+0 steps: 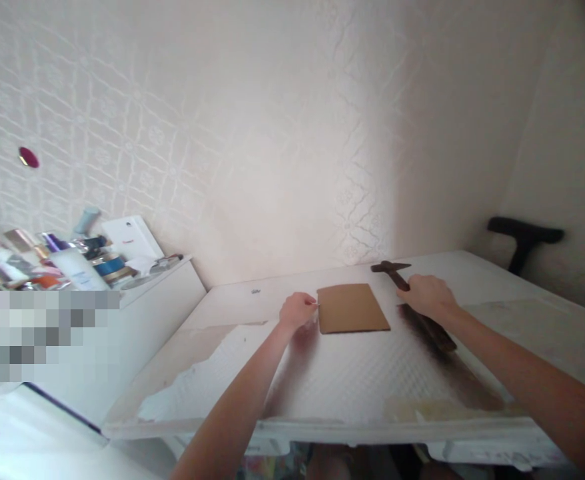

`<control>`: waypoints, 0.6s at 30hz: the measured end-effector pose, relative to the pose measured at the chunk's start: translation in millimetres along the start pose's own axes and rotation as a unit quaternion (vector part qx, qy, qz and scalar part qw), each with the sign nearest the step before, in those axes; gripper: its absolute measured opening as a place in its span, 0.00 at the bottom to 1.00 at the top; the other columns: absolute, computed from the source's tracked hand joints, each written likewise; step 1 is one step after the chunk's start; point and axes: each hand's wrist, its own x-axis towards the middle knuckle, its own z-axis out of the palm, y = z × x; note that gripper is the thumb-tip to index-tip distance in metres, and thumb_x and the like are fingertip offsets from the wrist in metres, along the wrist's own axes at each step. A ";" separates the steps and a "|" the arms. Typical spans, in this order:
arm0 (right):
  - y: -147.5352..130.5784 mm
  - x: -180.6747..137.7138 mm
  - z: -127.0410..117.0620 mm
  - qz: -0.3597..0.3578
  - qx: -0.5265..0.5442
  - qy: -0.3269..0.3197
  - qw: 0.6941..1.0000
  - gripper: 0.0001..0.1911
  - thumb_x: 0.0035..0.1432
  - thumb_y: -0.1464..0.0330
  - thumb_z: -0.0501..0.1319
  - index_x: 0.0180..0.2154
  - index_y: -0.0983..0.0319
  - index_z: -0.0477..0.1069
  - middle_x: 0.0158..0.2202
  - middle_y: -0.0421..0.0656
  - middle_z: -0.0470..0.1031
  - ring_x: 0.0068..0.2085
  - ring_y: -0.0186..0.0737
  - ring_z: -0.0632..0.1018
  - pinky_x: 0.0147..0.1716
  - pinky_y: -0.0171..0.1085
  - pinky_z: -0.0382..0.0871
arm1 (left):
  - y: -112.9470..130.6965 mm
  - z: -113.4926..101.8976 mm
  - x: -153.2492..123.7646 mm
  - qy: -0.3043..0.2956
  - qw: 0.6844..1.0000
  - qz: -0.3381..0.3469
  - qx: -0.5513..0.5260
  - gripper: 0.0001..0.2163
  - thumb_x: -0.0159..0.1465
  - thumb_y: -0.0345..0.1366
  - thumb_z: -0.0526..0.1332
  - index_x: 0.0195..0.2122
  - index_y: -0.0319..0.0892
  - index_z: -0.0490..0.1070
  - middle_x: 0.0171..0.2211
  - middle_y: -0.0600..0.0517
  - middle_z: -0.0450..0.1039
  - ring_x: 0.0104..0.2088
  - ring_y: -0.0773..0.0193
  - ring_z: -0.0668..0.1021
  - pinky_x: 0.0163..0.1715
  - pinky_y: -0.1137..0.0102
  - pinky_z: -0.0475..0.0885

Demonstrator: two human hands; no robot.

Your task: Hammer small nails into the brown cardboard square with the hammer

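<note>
A brown square of cardboard (353, 309) lies flat on the white table (342, 380). At its left edge is my left hand (298, 311), thumb and fingers pinched together. Something thin and pale shows at the fingertips, too small to name. My right hand (428, 297) is closed round the dark handle of a hammer (391, 268), to the right of the cardboard. The hammer's head points away from me, and its handle end reaches back below my wrist.
A small dark cluster (256, 291) lies on the table at the back left. Bottles and jars (80, 269) crowd a white cabinet (147, 327) at the left, beside a white box (133, 239). A black T-shaped support (525, 233) stands beyond the table's right side. The patterned wall (282, 167) rises behind.
</note>
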 end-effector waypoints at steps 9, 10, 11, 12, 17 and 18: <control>3.8 3.2 11.4 -0.017 -0.007 -0.023 1.000 0.19 0.57 0.62 0.53 0.39 0.68 0.75 0.38 0.59 0.76 0.41 0.56 0.77 0.33 0.42 0.66 | 4.0 10.1 6.9 0.009 0.999 -0.005 0.031 0.10 0.60 0.37 0.57 0.39 0.43 0.76 0.43 0.47 0.77 0.45 0.56 0.77 0.43 0.67 0.70; 4.0 3.2 11.9 -0.019 -0.009 -0.024 1.000 0.19 0.57 0.61 0.53 0.39 0.68 0.75 0.38 0.58 0.76 0.41 0.56 0.77 0.33 0.42 0.66 | 4.2 10.8 6.8 0.011 0.999 -0.004 0.037 0.10 0.60 0.37 0.57 0.38 0.43 0.76 0.42 0.46 0.77 0.45 0.56 0.77 0.43 0.66 0.70; 4.1 3.1 12.0 -0.020 -0.012 -0.024 0.999 0.19 0.57 0.61 0.53 0.39 0.68 0.75 0.38 0.59 0.76 0.41 0.56 0.77 0.33 0.42 0.66 | 4.5 11.3 6.5 0.013 0.999 -0.002 0.043 0.10 0.60 0.37 0.56 0.38 0.43 0.76 0.42 0.46 0.77 0.44 0.55 0.77 0.43 0.66 0.70; 4.1 2.6 11.7 -0.021 -0.015 -0.024 0.999 0.19 0.58 0.60 0.53 0.39 0.68 0.75 0.38 0.59 0.76 0.41 0.56 0.77 0.33 0.42 0.66 | 4.6 11.4 6.3 0.012 0.999 -0.001 0.048 0.10 0.61 0.37 0.56 0.37 0.43 0.76 0.42 0.46 0.77 0.44 0.56 0.77 0.43 0.66 0.70; -6.6 -7.0 2.4 -0.035 -0.063 0.015 0.997 0.17 0.59 0.62 0.54 0.39 0.68 0.75 0.38 0.58 0.75 0.41 0.56 0.76 0.34 0.45 0.66 | 4.1 7.0 11.4 0.020 0.999 -0.001 0.040 0.10 0.61 0.35 0.56 0.37 0.42 0.75 0.42 0.46 0.77 0.45 0.57 0.77 0.44 0.68 0.69; -12.9 -10.3 -0.6 -0.045 -0.068 0.034 0.996 0.17 0.59 0.63 0.54 0.38 0.68 0.75 0.39 0.58 0.75 0.43 0.57 0.75 0.35 0.45 0.66 | 4.3 5.8 14.5 0.028 0.999 -0.005 0.030 0.09 0.60 0.35 0.56 0.37 0.42 0.75 0.42 0.46 0.77 0.44 0.57 0.77 0.44 0.68 0.69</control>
